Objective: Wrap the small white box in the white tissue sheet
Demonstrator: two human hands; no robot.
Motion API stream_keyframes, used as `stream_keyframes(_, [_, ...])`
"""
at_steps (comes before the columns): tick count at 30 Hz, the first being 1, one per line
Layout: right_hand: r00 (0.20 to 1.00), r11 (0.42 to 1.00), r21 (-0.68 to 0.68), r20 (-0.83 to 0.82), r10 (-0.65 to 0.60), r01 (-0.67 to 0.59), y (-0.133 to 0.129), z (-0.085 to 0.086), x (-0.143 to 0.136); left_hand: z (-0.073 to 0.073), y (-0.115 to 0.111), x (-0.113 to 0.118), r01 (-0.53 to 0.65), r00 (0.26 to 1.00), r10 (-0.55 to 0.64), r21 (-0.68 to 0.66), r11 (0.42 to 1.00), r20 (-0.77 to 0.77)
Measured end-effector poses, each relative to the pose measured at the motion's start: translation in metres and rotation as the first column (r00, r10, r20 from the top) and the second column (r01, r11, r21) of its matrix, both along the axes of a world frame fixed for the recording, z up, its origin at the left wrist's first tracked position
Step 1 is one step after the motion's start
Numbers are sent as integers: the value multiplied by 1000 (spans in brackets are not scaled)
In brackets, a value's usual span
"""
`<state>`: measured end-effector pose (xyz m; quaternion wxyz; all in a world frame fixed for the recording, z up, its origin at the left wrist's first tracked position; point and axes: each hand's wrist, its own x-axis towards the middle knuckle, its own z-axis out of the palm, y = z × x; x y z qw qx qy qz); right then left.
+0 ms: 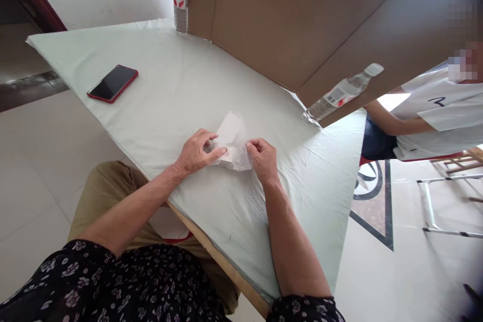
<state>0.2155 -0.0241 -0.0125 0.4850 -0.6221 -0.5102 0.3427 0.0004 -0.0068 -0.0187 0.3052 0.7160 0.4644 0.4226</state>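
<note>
A small white box [231, 130] lies on the pale cloth in a clear plastic bag [242, 157], near the middle of the table. My left hand [199, 152] grips the near left side of the bagged box, thumb on top and fingers bent at its edge. On the other side, my right hand [262, 157] pinches the right edge of the bag between thumb and forefinger. The print on the box is too small to read.
A phone in a red case [113, 83] lies to the left. Water bottles [181, 2] [343, 93] stand against a tall brown cardboard panel [264, 15] at the back. A person in a white shirt [433, 115] sits at the right, beyond the table's cloth [158, 75].
</note>
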Motion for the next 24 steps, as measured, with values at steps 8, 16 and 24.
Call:
stream_keyframes(8, [997, 991, 111, -25, -76, 79, 1, -2, -1, -6, 11, -4, -198, 980, 198, -60, 978, -14])
stream_keyframes(16, [985, 984, 49, 6, -173, 172, 10, -19, 18, -12, 24, -19, -418, 898, 410, -22, 908, -158])
stream_keyframes(24, [963, 973, 96, 154, -221, 208, 8, -17, 21, -9, 26, -23, -424, 898, 413, -44, 905, -153])
